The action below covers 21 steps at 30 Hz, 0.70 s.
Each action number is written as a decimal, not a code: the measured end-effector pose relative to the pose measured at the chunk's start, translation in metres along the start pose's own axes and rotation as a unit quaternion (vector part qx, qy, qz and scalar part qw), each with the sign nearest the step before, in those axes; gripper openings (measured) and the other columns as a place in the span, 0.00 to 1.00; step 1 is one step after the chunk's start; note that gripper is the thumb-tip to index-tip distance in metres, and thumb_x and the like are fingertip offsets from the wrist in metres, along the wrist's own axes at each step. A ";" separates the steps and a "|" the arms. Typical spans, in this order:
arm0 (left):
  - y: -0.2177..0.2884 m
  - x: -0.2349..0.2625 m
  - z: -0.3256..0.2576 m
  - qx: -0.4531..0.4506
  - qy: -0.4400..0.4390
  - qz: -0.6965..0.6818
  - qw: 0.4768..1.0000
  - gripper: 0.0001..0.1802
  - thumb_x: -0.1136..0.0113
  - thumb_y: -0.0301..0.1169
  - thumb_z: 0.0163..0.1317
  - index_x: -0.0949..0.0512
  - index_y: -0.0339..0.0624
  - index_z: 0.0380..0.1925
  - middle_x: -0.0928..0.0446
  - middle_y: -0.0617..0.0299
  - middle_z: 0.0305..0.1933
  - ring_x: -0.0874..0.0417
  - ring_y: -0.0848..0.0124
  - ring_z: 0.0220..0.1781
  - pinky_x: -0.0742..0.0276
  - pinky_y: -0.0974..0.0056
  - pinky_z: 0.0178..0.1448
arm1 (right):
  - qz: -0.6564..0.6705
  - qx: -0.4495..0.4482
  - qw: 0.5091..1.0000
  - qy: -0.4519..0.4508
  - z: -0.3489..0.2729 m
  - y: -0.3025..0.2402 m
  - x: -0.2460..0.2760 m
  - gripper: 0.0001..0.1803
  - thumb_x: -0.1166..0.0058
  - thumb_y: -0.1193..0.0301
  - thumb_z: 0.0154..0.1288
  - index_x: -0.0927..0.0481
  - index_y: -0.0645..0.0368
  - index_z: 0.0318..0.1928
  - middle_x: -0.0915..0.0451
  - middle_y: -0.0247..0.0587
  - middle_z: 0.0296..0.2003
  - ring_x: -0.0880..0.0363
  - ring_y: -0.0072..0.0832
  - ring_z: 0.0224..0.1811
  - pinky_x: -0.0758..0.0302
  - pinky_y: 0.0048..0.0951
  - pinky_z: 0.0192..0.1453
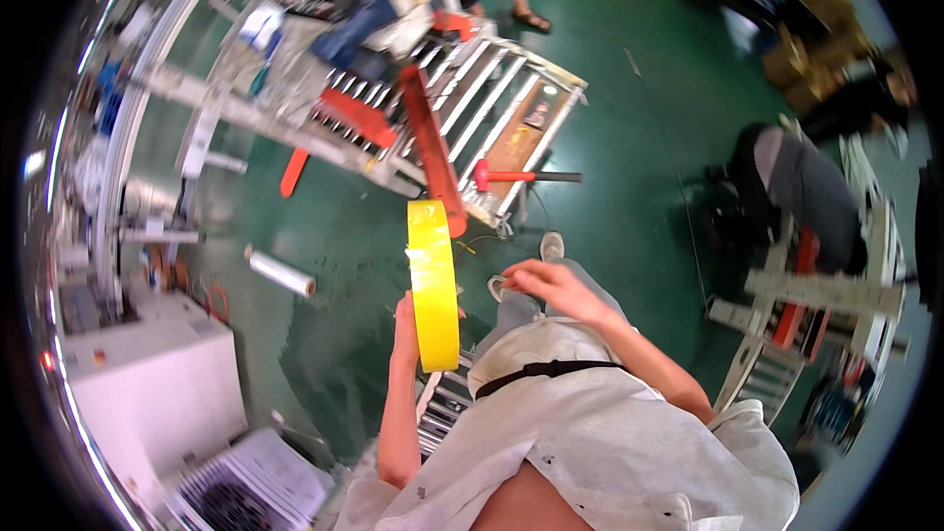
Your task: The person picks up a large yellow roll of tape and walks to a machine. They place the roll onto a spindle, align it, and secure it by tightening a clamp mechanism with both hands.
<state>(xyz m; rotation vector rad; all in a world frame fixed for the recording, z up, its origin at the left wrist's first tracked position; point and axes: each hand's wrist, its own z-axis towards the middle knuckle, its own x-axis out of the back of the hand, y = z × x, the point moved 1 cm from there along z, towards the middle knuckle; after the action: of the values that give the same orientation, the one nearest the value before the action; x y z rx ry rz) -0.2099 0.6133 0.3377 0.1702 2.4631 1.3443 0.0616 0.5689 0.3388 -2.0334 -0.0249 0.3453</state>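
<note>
A large roll of glossy yellow tape [433, 285] stands on edge in front of me, seen mostly from its side. My left hand [404, 326] is shut on it from the left, with most of the fingers hidden behind the roll. To the right, apart from the tape, hovers my right hand [557, 285]. Its fingers are loosely bent and point left, and I see nothing in them. Just beyond the roll, a long red bar [425, 128] slants across the end of a roller conveyor [475, 88].
A mallet [526, 177] with a red head lies on the conveyor's near end. On the green floor to the left are a white film roll [280, 271] and a white cabinet [157, 383]. A person in dark clothing [796, 187] bends down at the right; another stands beyond the conveyor.
</note>
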 end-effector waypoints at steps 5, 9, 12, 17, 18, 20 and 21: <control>-0.009 -0.094 0.026 -0.017 -0.131 -0.021 0.991 0.26 0.62 0.46 0.77 0.22 0.34 0.43 0.17 0.55 0.31 0.17 0.70 0.29 0.22 0.66 0.35 | 0.125 0.079 0.987 0.066 -0.069 0.006 -0.006 0.36 0.55 0.50 0.76 0.40 0.65 0.71 0.30 0.50 0.66 0.34 0.33 0.69 0.39 0.34 0.73; -0.039 -0.183 0.044 -0.130 -0.161 0.211 0.955 0.09 0.49 0.27 0.71 0.21 0.36 0.42 0.18 0.62 0.35 0.17 0.72 0.34 0.21 0.65 0.37 | 0.145 0.201 0.962 0.117 -0.129 0.014 0.031 0.43 0.54 0.49 0.76 0.52 0.66 0.75 0.45 0.48 0.74 0.46 0.35 0.76 0.49 0.35 0.78; -0.129 -0.190 0.087 0.130 -0.228 -0.166 0.950 0.26 0.52 0.50 0.72 0.27 0.41 0.58 0.20 0.57 0.51 0.17 0.64 0.50 0.20 0.58 0.53 | 0.069 0.170 0.965 0.186 -0.160 0.045 0.059 0.43 0.48 0.51 0.73 0.48 0.66 0.74 0.37 0.51 0.69 0.42 0.35 0.74 0.43 0.37 0.75; -0.124 -0.376 0.031 0.125 -0.277 -0.146 0.942 0.33 0.60 0.57 0.72 0.32 0.43 0.63 0.23 0.54 0.57 0.21 0.61 0.57 0.24 0.55 0.61 | -0.101 0.206 0.886 0.403 -0.242 0.066 0.116 0.54 0.36 0.48 0.61 0.50 0.63 0.75 0.47 0.58 0.74 0.48 0.48 0.77 0.47 0.42 0.78; -0.124 -0.389 0.029 0.111 -0.310 -0.131 0.935 0.34 0.61 0.58 0.73 0.34 0.43 0.65 0.25 0.53 0.59 0.23 0.59 0.60 0.27 0.54 0.65 | -0.146 0.206 0.861 0.441 -0.252 0.072 0.118 0.55 0.35 0.48 0.60 0.50 0.63 0.75 0.48 0.58 0.74 0.51 0.48 0.77 0.48 0.43 0.78; -0.148 -0.412 0.043 0.100 -0.368 -0.106 0.918 0.39 0.64 0.61 0.73 0.42 0.45 0.71 0.29 0.48 0.65 0.29 0.53 0.68 0.36 0.52 0.73 | -0.044 0.241 0.846 0.473 -0.298 0.075 0.146 0.55 0.32 0.50 0.56 0.47 0.62 0.74 0.44 0.54 0.74 0.44 0.46 0.76 0.42 0.40 0.76; -0.149 -0.437 0.031 0.085 -0.364 -0.074 0.925 0.39 0.65 0.62 0.72 0.43 0.47 0.72 0.32 0.46 0.68 0.31 0.52 0.70 0.39 0.52 0.75 | -0.048 0.197 0.851 0.484 -0.324 0.076 0.154 0.54 0.32 0.51 0.56 0.48 0.60 0.74 0.39 0.55 0.70 0.38 0.47 0.72 0.38 0.40 0.73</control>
<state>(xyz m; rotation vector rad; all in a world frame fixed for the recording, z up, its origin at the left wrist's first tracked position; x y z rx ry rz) 0.2188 0.4438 0.2976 0.4286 1.8992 0.7967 0.2816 0.2785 0.3764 -1.5852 0.5229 -0.7132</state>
